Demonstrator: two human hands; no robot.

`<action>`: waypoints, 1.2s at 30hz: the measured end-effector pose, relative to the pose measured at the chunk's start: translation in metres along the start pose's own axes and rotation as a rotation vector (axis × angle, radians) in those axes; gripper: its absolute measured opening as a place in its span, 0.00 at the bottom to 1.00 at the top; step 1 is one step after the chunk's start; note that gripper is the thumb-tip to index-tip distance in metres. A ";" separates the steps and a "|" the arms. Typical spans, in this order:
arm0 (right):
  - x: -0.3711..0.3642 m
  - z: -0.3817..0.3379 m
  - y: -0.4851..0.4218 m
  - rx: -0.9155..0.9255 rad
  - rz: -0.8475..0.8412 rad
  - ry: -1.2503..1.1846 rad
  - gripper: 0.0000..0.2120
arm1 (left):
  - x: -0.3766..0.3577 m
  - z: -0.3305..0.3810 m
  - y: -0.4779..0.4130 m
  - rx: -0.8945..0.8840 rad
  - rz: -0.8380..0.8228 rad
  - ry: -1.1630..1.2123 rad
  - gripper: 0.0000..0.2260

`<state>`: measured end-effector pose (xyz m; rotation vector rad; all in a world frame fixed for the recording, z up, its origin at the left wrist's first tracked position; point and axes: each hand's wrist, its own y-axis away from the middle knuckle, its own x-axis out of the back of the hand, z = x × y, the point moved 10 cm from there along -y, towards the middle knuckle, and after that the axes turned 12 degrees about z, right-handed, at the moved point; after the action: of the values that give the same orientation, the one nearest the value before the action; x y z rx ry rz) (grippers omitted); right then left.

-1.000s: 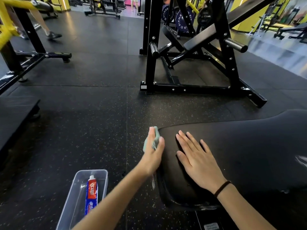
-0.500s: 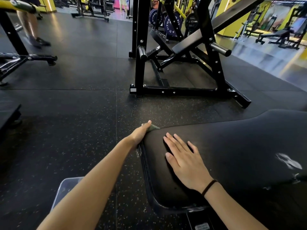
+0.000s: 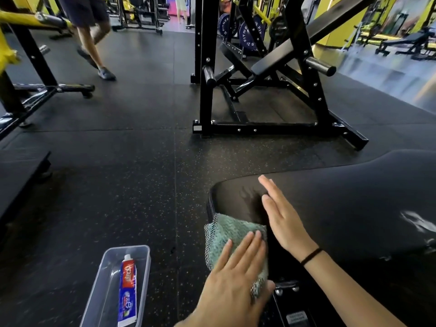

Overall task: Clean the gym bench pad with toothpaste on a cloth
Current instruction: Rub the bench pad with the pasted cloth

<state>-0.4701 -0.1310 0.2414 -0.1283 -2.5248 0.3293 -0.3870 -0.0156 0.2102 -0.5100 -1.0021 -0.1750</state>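
The black gym bench pad (image 3: 342,197) fills the lower right, with its rounded end toward the middle. My left hand (image 3: 236,282) presses a green cloth (image 3: 226,234) flat against the near end edge of the pad, fingers spread over it. Flat on top of the pad lies my right hand (image 3: 283,218), fingers together, holding nothing, a black band on its wrist. A red, white and blue toothpaste tube (image 3: 127,296) lies in a clear plastic tray (image 3: 101,286) on the floor to the left. White smears (image 3: 417,223) show on the pad at the right.
A black weight rack frame (image 3: 271,128) stands on the rubber floor beyond the pad. Another black and yellow machine (image 3: 21,90) is at the left, with a low platform (image 3: 21,171) below it. A person's legs (image 3: 92,43) walk at the far left.
My left hand has slid the cloth from the far corner of the pad's end down to its near edge. My right hand stayed on the pad. The view tilted down, showing the tray again.
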 end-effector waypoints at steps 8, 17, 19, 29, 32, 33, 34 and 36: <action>0.027 0.007 0.002 -0.020 0.027 -0.018 0.20 | -0.011 -0.052 -0.123 0.034 -0.126 -0.237 0.28; 0.055 0.007 -0.009 0.160 0.127 0.162 0.11 | -0.018 -0.045 -0.140 0.040 -0.180 -0.262 0.28; 0.064 0.010 -0.009 0.189 0.159 0.219 0.11 | -0.013 -0.026 -0.108 0.014 -0.151 -0.268 0.29; 0.091 0.092 0.002 0.030 -0.205 0.833 0.35 | -0.008 -0.004 -0.037 0.016 -0.134 -0.213 0.29; 0.091 0.092 0.002 0.048 -0.161 0.820 0.37 | -0.015 0.009 -0.082 -0.087 -0.132 -0.190 0.33; 0.091 0.092 0.001 0.048 -0.149 0.804 0.37 | -0.026 0.008 -0.101 -0.086 -0.174 -0.200 0.32; 0.091 0.091 0.001 0.042 -0.137 0.782 0.37 | -0.036 0.007 -0.121 -0.070 -0.211 -0.224 0.30; 0.094 0.092 0.000 0.014 -0.110 0.719 0.35 | -0.059 0.005 -0.160 -0.048 -0.261 -0.237 0.29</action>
<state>-0.5992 -0.1350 0.2190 -0.0816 -1.8091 0.2062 -0.4815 -0.1572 0.2159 -0.4494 -1.2982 -0.3790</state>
